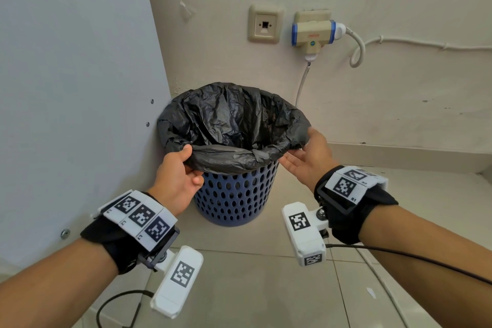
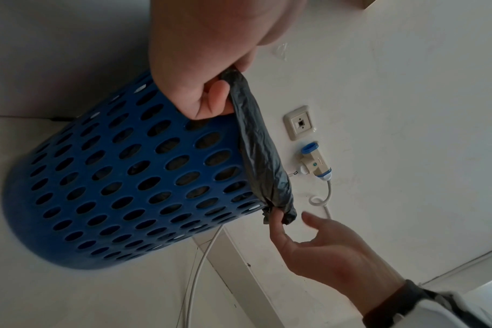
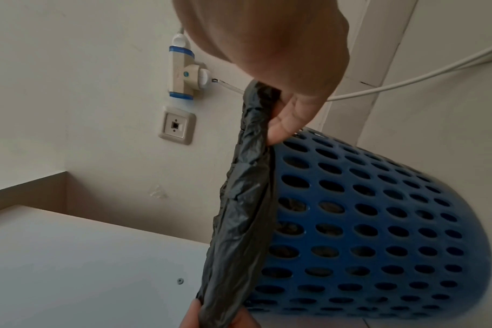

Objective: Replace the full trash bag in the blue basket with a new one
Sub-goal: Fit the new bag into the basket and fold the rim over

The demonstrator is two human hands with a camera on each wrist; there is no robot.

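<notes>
**Black film rolled over a blue rim, a hand at each end of the near edge**

Black plastic, the trash bag (image 1: 234, 125), lines the blue basket (image 1: 234, 194), which stands on the tiled floor (image 1: 266, 287) in the corner between a pale panel (image 1: 74, 74) and the wall (image 1: 372, 88). The bag's mouth is folded outward over the rim, and the near stretch of that fold runs left to right between the two hands. The left hand (image 1: 175, 176) pinches the fold at its left end, thumb on top and fingers curled beneath. The right hand (image 1: 306, 160) takes the right end between thumb and fingers. Both sit at rim level, about equally near, so the lift likely goes straight up.

The head view shows the open mouth and creased inside, though not the contents. The left wrist view shows the rolled edge (image 2: 261, 155) as a tight band and dark material behind the holes. The right wrist view shows the right fingers (image 3: 284, 124) closed on that band.
</notes>
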